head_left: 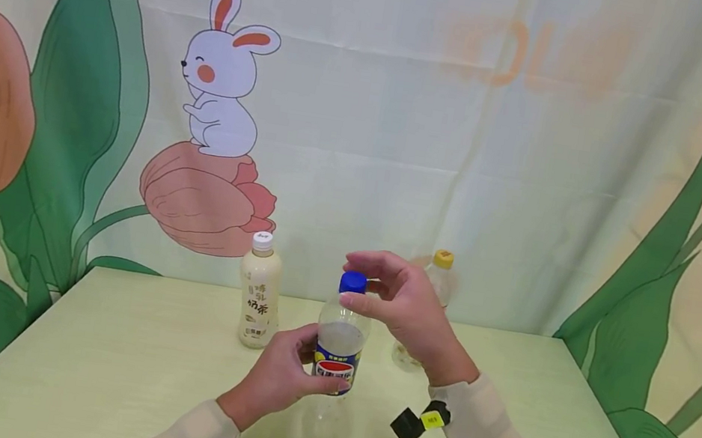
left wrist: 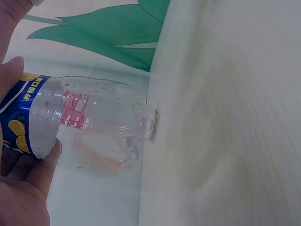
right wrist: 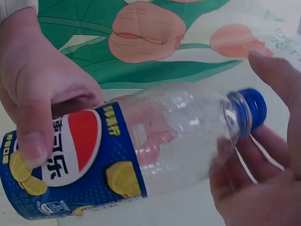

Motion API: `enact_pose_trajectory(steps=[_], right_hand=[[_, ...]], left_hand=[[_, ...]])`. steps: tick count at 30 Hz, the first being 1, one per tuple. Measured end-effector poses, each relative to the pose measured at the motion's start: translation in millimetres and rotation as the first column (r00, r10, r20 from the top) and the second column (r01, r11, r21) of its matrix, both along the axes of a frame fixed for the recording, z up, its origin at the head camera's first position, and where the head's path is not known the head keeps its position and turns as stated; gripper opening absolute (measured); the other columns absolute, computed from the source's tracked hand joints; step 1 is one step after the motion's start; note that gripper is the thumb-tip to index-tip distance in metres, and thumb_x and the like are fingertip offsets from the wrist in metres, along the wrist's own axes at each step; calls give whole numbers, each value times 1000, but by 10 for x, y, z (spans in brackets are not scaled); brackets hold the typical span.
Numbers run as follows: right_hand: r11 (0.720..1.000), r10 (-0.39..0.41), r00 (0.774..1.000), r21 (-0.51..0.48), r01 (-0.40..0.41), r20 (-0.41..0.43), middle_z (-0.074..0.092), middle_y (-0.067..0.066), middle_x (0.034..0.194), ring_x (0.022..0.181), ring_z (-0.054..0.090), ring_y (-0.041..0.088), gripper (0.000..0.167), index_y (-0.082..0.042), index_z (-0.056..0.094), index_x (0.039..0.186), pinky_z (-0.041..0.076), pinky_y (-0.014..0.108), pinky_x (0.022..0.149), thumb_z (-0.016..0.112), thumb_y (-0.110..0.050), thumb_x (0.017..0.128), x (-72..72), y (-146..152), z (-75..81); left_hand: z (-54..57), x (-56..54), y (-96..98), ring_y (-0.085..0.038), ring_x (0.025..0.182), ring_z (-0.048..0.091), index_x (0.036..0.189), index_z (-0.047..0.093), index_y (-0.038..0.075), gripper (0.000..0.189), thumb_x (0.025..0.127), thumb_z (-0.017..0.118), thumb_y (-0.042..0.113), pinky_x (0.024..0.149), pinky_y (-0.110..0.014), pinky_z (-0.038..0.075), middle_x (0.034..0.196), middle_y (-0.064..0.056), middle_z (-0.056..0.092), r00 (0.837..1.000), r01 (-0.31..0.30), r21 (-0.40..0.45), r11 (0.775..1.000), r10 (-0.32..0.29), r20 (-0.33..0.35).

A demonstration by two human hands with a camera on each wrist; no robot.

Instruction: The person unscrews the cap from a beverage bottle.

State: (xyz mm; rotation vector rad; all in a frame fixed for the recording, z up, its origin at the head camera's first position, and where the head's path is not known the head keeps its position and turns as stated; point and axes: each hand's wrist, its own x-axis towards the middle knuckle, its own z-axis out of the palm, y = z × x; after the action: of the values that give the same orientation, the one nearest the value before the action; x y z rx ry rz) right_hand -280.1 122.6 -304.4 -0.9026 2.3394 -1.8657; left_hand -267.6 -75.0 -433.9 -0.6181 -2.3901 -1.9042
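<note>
A clear plastic cola bottle (head_left: 341,340) with a blue label and blue cap (head_left: 353,282) is upright before me. My left hand (head_left: 279,369) grips it round the label, thumb across the front. In the left wrist view the bottle's base (left wrist: 134,127) is at the tabletop; whether it touches is unclear. My right hand (head_left: 409,305) is around the cap, fingers spread and loosely bent. In the right wrist view, the right thumb (right wrist: 275,77) is apart from the cap, while the other fingers lie behind the neck; their contact cannot be told.
A cream-coloured drink bottle (head_left: 260,292) with a white cap stands at the back left of the pale table (head_left: 118,366). Behind my right hand is a clear bottle with a yellow cap (head_left: 443,258), partly hidden. A curtain (head_left: 363,137) printed with tulips and a rabbit hangs behind the table.
</note>
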Motion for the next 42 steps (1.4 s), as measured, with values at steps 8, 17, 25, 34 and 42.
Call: enact_pose_trajectory(steps=[8,17,25,34,42], right_hand=[[959,-284,959,-8,284,-24,71,6,97,87,66,24,38,-12,67,101,57,32,76,92,-28,77,138,-153,16],[952,-305,950,3,306,-63,75,5,92,84,68,23,31,-12,74,96,57,29,71,92,-28,77,165,-143,48],[979,-205,978,10,205,-47,76,5,100,92,70,23,28,-11,78,106,58,30,78,88,-22,83,126,-93,67],[999,14,999,36,-13,-33,73,11,114,98,72,20,33,-6,74,122,61,31,90,78,-17,91,49,-16,98],[994,92,996,61,-93,12,69,12,128,113,70,22,35,-8,68,132,58,34,99,70,-16,98,14,19,97]], left_hand=[[-19,-20,1,-20,110,72,132,64,16,66,75,92,35,103,-44,57,124,-3,73,1000,3,-18,1000,-3,1],[-10,-21,-3,-21,111,71,134,63,17,68,75,92,37,105,-48,55,125,-3,72,1000,12,-13,1000,-11,17],[-15,-30,-8,-20,110,72,133,64,18,68,74,93,36,104,-47,56,125,-3,73,1000,5,-8,1000,-5,4],[-20,-35,-21,-20,108,72,131,65,16,66,74,94,33,102,-45,57,123,-4,73,1000,4,-1,1000,-4,-13],[-2,-15,-23,-22,109,72,131,65,14,65,75,93,30,102,-44,57,123,-6,73,1000,10,4,1000,-10,-13]])
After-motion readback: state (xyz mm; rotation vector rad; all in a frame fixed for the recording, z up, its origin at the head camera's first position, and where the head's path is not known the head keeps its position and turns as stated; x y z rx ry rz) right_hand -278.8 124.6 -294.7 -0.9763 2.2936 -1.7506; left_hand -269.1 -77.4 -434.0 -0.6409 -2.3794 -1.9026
